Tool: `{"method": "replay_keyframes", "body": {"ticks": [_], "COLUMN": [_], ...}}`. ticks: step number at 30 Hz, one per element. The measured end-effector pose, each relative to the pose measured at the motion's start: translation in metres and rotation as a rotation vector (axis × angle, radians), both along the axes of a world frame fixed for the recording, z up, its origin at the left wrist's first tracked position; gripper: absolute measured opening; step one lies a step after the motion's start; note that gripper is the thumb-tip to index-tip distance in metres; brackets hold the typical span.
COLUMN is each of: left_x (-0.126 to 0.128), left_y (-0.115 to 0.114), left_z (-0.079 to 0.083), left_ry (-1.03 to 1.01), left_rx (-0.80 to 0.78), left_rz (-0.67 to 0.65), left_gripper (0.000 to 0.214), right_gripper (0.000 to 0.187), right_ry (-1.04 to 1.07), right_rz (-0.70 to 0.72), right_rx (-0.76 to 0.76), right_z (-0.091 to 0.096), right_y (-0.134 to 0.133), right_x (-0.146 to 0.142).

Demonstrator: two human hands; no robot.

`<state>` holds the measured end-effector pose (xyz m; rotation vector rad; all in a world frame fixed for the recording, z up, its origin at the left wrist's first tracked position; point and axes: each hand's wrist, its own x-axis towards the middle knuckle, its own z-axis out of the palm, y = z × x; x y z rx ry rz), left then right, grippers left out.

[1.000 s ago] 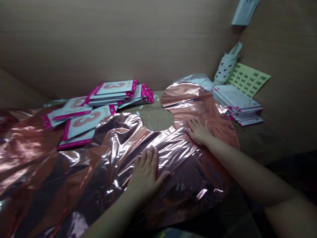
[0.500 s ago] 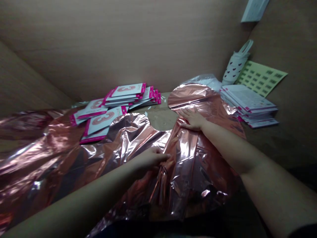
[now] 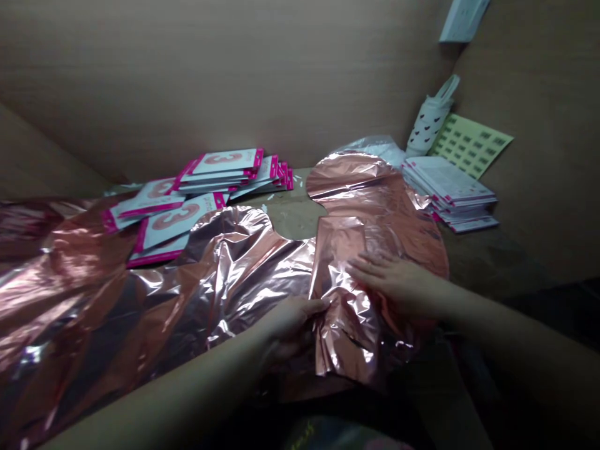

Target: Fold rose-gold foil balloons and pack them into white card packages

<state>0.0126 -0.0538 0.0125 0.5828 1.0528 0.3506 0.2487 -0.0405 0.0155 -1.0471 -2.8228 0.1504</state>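
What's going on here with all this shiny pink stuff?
A person has both hands on a large rose-gold foil balloon lying flat on cardboard. The left hand is at a folded section, and the right hand lies across it. Pink-edged packets marked 3 lie stacked beyond.

The only clear marking is a large rose-gold numeral 3 (image 3: 171, 217) printed on white rectangular card packets with magenta edges (image 3: 178, 226), at upper left of centre. Small print on those packets and on the pale green sheet of labels (image 3: 469, 145) at upper right is too small to read.
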Motion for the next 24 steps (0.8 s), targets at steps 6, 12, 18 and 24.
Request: {"method": "replay_keyframes", "body": {"ticks": [6, 12, 18, 24], "left_x": [-0.023, -0.025, -0.014, -0.007], "left_y": [-0.008, -0.004, -0.018, -0.009], "left_z": [-0.007, -0.036, -0.036, -0.019], "left_ry": [0.272, 0.480, 0.558, 0.401], "left_rx": [0.704, 1.718, 1.855, 1.245], "left_rz": [-0.152, -0.640, -1.109, -0.695], "left_gripper": [0.044, 0.041, 0.060, 0.033], "right_gripper": [0.047, 0.042, 0.045, 0.034], "right_ry": [0.284, 0.258, 0.151, 0.583], "right_rz": [0.087, 0.097, 0.104, -0.329], "right_rx": [0.310, 0.238, -0.019, -0.563], "right_z": [-0.032, -0.039, -0.044, -0.030], "right_y": [-0.049, -0.049, -0.073, -0.067], "right_x": [-0.005, 0.003, 0.014, 0.010]}}
